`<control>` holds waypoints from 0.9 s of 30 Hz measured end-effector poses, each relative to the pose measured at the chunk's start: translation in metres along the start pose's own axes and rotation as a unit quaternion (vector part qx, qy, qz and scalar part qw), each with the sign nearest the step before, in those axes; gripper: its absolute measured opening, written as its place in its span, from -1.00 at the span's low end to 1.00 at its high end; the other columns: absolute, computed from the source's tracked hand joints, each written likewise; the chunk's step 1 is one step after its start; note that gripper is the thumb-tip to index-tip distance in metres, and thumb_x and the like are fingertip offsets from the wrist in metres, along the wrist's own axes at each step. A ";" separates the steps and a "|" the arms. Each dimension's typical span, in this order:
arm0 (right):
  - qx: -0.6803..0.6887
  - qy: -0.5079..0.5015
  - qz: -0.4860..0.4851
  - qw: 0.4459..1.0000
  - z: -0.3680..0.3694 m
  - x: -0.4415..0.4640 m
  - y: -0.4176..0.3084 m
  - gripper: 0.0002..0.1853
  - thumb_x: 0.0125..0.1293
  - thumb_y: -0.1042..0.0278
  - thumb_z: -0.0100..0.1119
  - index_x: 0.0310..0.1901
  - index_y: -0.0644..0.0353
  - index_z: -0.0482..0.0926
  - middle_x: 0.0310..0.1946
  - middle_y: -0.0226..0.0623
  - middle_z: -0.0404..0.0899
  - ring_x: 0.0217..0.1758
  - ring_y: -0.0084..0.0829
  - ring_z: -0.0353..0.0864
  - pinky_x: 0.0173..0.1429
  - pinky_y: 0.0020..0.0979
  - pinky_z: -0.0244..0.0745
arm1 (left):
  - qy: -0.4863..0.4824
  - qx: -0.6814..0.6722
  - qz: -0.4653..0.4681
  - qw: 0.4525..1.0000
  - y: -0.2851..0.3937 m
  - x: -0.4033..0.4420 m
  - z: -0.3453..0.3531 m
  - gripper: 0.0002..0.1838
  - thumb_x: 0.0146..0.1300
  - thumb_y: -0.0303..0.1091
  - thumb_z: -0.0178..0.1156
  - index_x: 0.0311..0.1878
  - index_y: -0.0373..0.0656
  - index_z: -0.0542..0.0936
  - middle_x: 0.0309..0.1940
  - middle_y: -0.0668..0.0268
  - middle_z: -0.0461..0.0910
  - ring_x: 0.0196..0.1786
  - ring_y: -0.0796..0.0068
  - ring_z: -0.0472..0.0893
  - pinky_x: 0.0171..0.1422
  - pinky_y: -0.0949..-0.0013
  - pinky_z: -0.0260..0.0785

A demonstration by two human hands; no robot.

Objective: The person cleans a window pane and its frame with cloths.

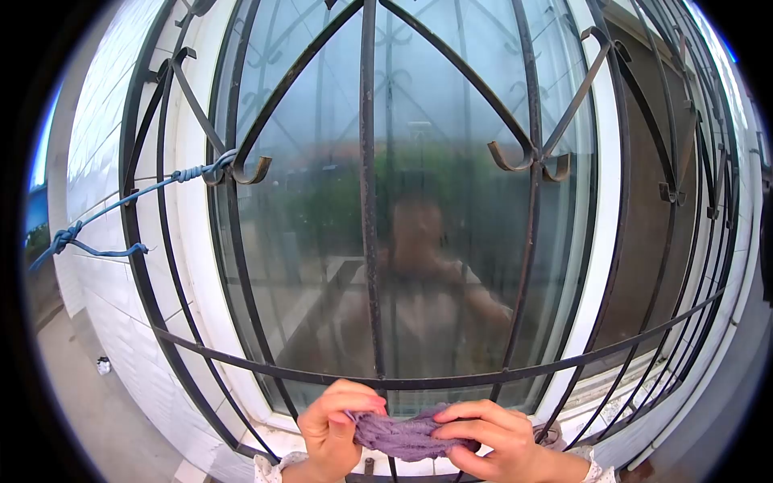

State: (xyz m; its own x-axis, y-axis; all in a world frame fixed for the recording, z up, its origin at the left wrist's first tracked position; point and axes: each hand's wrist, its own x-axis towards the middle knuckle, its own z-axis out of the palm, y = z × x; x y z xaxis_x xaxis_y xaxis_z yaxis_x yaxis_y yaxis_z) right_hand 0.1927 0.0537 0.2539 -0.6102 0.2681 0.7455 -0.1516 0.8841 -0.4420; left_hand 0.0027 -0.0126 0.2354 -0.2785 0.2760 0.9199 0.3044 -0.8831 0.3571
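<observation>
A bunched purple cloth [394,435] is stretched between my two hands, low in the view and in front of the window grille. My left hand [334,431] pinches its left end with closed fingers. On the other side, my right hand [495,439] grips the right end, its fingers over the top and the thumb below. Just above the hands runs the lower crossbar of the black metal grille [435,379]. Whether the cloth touches any bar I cannot tell.
Behind the grille is a glass window [451,282] in a white frame [600,266], with a person's reflection in it. A blue cord [121,206] is knotted to the grille at the left. White tiled wall [105,282] flanks the window. Another cloth-like bundle [552,436] lies near the sill.
</observation>
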 end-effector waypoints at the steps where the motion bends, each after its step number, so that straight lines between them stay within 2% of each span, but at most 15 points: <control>1: 0.003 -0.001 0.002 1.000 -0.004 0.010 -0.002 -0.83 0.08 0.53 0.15 -0.25 0.20 0.61 -0.13 -0.21 0.55 -0.08 -0.29 0.56 0.02 -0.31 0.46 | 0.010 -0.042 -0.004 0.999 0.006 0.011 0.002 -0.56 0.41 -0.09 -0.12 -0.22 -0.37 0.48 -0.42 0.07 0.50 -0.40 0.42 0.50 -0.27 0.47 0.37; 3: -0.090 0.047 -0.168 0.980 -0.008 0.032 0.001 -0.76 -0.09 0.56 0.24 -0.28 0.25 0.60 -0.26 -0.20 0.59 -0.31 -0.33 0.65 -0.35 -0.45 0.55 | -0.038 -0.081 -0.049 0.995 0.011 0.029 -0.002 -0.60 0.42 -0.12 -0.15 -0.25 -0.35 0.42 -0.35 0.05 0.46 -0.37 0.43 0.45 -0.23 0.46 0.34; 5: -0.144 0.153 -0.252 0.945 -0.017 0.060 0.007 -0.73 -0.15 0.55 0.23 -0.30 0.22 0.60 -0.29 -0.26 0.55 -0.34 -0.33 0.57 -0.31 -0.41 0.50 | -0.019 -0.103 -0.015 0.994 0.009 0.051 -0.001 -0.62 0.43 -0.12 -0.17 -0.29 -0.30 0.38 -0.35 0.08 0.45 -0.32 0.42 0.44 -0.15 0.39 0.32; 6: -0.191 0.182 -0.267 0.927 -0.027 0.073 -0.001 -0.74 -0.15 0.56 0.23 -0.30 0.23 0.59 -0.25 -0.24 0.55 -0.24 -0.28 0.56 -0.21 -0.36 0.50 | 0.018 -0.085 0.023 0.996 0.010 0.065 -0.001 -0.63 0.44 -0.12 -0.18 -0.28 -0.27 0.37 -0.30 0.08 0.45 -0.28 0.41 0.44 -0.11 0.37 0.33; 9: -0.280 0.207 -0.274 0.896 -0.044 0.104 -0.019 -0.75 -0.10 0.62 0.19 -0.28 0.23 0.56 -0.23 -0.24 0.54 -0.10 -0.22 0.53 -0.09 -0.28 0.47 | 0.043 -0.115 0.007 0.992 0.021 0.092 -0.001 -0.63 0.45 -0.12 -0.20 -0.21 -0.27 0.41 -0.18 0.10 0.49 -0.13 0.42 0.48 0.01 0.36 0.35; 10: -0.185 0.172 -0.264 0.931 -0.045 0.113 -0.013 -0.76 0.03 0.66 0.11 -0.22 0.25 0.54 -0.25 -0.23 0.54 -0.20 -0.24 0.55 -0.14 -0.34 0.47 | 0.034 -0.088 0.034 0.995 0.018 0.099 -0.003 -0.63 0.42 -0.11 -0.15 -0.18 -0.28 0.42 -0.17 0.11 0.48 -0.13 0.42 0.48 0.02 0.37 0.36; 11: -0.016 0.122 -0.156 0.980 -0.045 0.115 -0.016 -0.79 0.14 0.67 0.03 -0.17 0.29 0.49 -0.27 -0.20 0.52 -0.31 -0.31 0.54 -0.21 -0.42 0.43 | 0.024 -0.061 0.062 0.996 0.015 0.104 -0.006 -0.63 0.40 -0.09 -0.09 -0.15 -0.29 0.43 -0.15 0.12 0.48 -0.13 0.42 0.49 0.02 0.37 0.37; 15: -0.070 0.129 -0.125 0.981 -0.047 0.137 -0.014 -0.81 0.15 0.65 0.04 -0.18 0.29 0.45 -0.33 -0.23 0.49 -0.42 -0.37 0.49 -0.31 -0.45 0.40 | -0.029 0.008 0.079 0.996 0.016 0.111 -0.010 -0.65 0.27 -0.25 0.17 -0.02 -0.29 0.42 -0.04 0.15 0.42 -0.08 0.46 0.47 0.05 0.40 0.37; 17: -0.361 0.205 -0.282 0.865 -0.052 0.147 -0.002 -0.79 0.10 0.63 0.09 -0.19 0.23 0.47 -0.34 -0.27 0.49 -0.39 -0.34 0.49 -0.31 -0.40 0.42 | -0.066 0.062 0.074 0.993 0.023 0.117 -0.005 -0.46 0.09 -0.48 0.32 0.13 -0.29 0.34 0.07 0.18 0.33 -0.06 0.50 0.47 0.04 0.45 0.39; 18: -0.345 0.227 -0.286 0.865 -0.054 0.148 0.001 -0.74 -0.03 0.62 0.15 -0.24 0.18 0.50 -0.32 -0.31 0.49 -0.34 -0.33 0.51 -0.29 -0.36 0.42 | -0.094 0.067 0.094 0.989 0.024 0.120 -0.009 -0.35 0.01 -0.66 0.30 0.20 -0.28 0.27 0.11 0.18 0.28 -0.07 0.51 0.48 0.04 0.46 0.41; 19: -0.345 0.224 -0.285 0.866 -0.056 0.149 0.000 -0.74 -0.03 0.62 0.15 -0.24 0.18 0.50 -0.32 -0.31 0.49 -0.34 -0.33 0.51 -0.29 -0.36 0.42 | -0.092 0.066 0.092 0.989 0.024 0.121 -0.013 -0.35 0.01 -0.66 0.30 0.20 -0.28 0.27 0.11 0.18 0.28 -0.07 0.51 0.48 0.04 0.46 0.41; 21: -0.406 0.280 -0.358 0.793 -0.059 0.152 -0.003 -0.79 0.03 0.70 0.12 -0.27 0.25 0.53 -0.31 -0.26 0.52 -0.33 -0.25 0.54 -0.25 -0.34 0.46 | -0.119 0.021 0.048 0.991 0.024 0.119 -0.020 -0.34 0.03 -0.68 0.27 0.22 -0.26 0.24 0.10 0.17 0.30 -0.07 0.47 0.50 0.06 0.44 0.41; 23: -0.517 0.317 -0.405 0.685 -0.059 0.164 -0.003 -0.83 -0.15 0.46 0.17 -0.41 0.12 0.51 -0.34 -0.42 0.46 -0.23 -0.41 0.47 -0.23 -0.41 0.35 | -0.086 -0.016 0.020 0.996 0.020 0.116 -0.017 -0.49 0.06 -0.65 0.26 0.11 -0.27 0.36 -0.01 0.22 0.41 -0.10 0.51 0.52 0.02 0.46 0.41; 25: -0.622 0.255 -0.332 0.661 -0.048 0.170 -0.002 -0.88 -0.18 0.45 0.17 -0.52 0.11 0.44 -0.41 -0.42 0.42 -0.30 -0.44 0.40 -0.27 -0.43 0.27 | -0.067 0.148 0.010 0.987 0.013 0.117 -0.019 -0.69 0.09 -0.62 0.24 -0.06 -0.29 0.48 -0.20 0.32 0.51 -0.17 0.60 0.54 -0.05 0.51 0.40; 27: -0.657 0.174 -0.286 0.675 -0.033 0.183 0.012 -0.81 -0.15 0.46 0.20 -0.54 0.10 0.34 -0.61 -0.42 0.39 -0.51 -0.53 0.42 -0.44 -0.50 0.26 | -0.026 0.164 0.004 0.986 0.009 0.121 -0.014 -0.85 0.11 -0.63 0.19 -0.22 -0.28 0.54 -0.33 0.38 0.54 -0.26 0.67 0.53 -0.13 0.56 0.38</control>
State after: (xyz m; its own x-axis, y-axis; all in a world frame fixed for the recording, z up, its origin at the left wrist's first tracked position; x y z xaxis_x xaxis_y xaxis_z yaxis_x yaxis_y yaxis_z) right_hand 0.1048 0.1261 0.4011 -0.4892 -0.3891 0.7805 0.6763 0.3958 0.6213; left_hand -0.0409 0.0071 0.3476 -0.2295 0.2957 0.9273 0.5866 -0.7182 0.3742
